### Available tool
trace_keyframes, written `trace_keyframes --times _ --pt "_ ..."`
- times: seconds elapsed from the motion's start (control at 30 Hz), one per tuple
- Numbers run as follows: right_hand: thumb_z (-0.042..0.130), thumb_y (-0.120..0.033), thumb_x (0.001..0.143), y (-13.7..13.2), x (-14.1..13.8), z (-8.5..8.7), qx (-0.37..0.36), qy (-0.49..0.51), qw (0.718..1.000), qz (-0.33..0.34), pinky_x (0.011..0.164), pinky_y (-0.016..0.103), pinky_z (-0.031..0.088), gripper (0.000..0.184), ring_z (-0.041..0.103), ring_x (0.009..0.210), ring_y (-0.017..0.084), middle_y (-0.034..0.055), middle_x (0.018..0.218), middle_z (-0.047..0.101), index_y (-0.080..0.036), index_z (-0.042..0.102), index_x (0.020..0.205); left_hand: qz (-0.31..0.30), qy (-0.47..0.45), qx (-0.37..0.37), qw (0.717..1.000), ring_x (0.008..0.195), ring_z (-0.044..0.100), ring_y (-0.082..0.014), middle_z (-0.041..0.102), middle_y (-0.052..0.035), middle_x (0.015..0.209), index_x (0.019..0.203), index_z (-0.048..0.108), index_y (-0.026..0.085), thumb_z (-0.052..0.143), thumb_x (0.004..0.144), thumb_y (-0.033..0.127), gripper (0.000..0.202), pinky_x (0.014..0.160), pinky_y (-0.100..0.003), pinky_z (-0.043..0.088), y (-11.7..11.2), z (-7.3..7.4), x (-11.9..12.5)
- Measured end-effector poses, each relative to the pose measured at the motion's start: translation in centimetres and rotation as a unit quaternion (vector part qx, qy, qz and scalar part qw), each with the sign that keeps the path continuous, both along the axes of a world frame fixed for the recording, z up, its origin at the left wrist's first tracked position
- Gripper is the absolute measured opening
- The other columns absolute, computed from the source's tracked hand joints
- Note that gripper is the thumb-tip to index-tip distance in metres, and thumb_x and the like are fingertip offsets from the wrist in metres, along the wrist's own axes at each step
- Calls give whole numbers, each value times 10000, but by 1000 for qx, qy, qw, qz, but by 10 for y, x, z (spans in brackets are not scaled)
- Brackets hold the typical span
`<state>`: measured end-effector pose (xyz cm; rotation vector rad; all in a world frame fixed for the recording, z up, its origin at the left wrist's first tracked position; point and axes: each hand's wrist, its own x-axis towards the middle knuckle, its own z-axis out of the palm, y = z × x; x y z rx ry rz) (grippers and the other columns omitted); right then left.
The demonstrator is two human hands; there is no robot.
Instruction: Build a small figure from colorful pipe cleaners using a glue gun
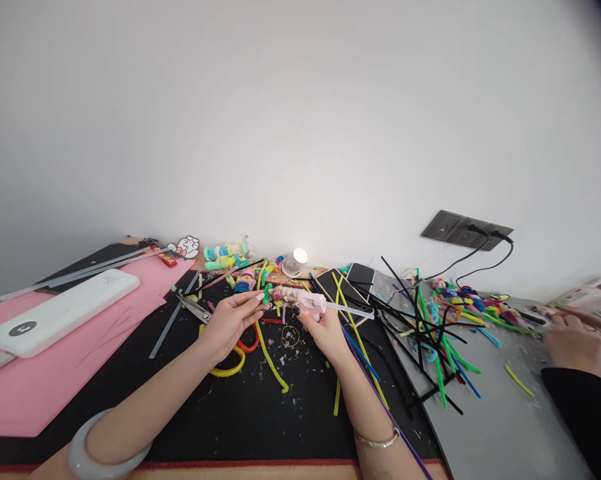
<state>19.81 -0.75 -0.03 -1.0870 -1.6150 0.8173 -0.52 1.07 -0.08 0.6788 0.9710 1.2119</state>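
Note:
My right hand is wrapped round a pale pink glue gun, with a translucent glue stick poking out of its rear. Its nozzle end points left, toward my left hand. Between the fingertips of that hand is a small curled green piece of pipe cleaner, pinched close to the nozzle. Whether the two touch I cannot tell. Below my left hand lie scissors with yellow and orange handles, partly covered by the hand. A yellow pipe cleaner stretches over the black mat between my hands.
Left, a white power bank rests on pink sheets. Behind stand a lit lamp and striped pipe-cleaner figures. Phones and tangled black and green pipe cleaners lie right. A co-worker's hand is at far right.

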Motion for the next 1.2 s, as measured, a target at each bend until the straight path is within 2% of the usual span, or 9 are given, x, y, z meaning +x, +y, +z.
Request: trace_keyframes --times 0.23,0.53,0.73,0.9,1.1,1.2 --pt "596 -306 849 0 0 0 -5 -15 1000 2 842 347 488 311 641 917 230 77 1051 702 -160 674 1112 4 21 2 1000 876 718 -185 762 -91 877 851 749 149 718 776 131 83 812 -236 574 0 0 0" --pt "594 -286 817 -1 -2 4 -28 -27 999 -15 828 359 498 323 642 903 240 80 1024 707 -143 671 1096 4 46 26 999 974 704 -228 762 -90 959 906 745 159 733 760 212 156 910 -314 555 -2 2 -1" --pt "593 -299 823 0 -2 5 -32 -30 999 -24 855 368 500 323 649 943 251 85 1061 706 -141 672 1094 -9 18 24 999 1001 697 -227 762 -86 976 952 741 169 705 785 188 171 889 -285 561 -2 2 -1" --pt "591 -290 826 -1 -2 4 -24 -27 999 -22 898 371 492 332 645 1001 253 87 1111 698 -148 668 1116 -33 13 25 999 950 712 -202 759 -79 995 987 727 175 692 808 194 184 847 -255 575 -2 3 -1" --pt "589 -277 818 -1 -2 5 -24 -39 999 -27 851 359 505 330 652 942 244 76 1060 708 -158 673 1115 -43 11 12 999 851 724 -171 764 -60 842 995 708 169 680 816 172 181 787 -232 583 -3 5 -1" --pt "582 -281 825 -2 -2 6 -24 -39 999 -20 840 355 505 324 652 929 242 73 1045 711 -160 677 1109 -41 6 6 999 841 724 -164 762 -54 837 990 704 174 676 816 158 177 778 -225 582 -2 3 -2"
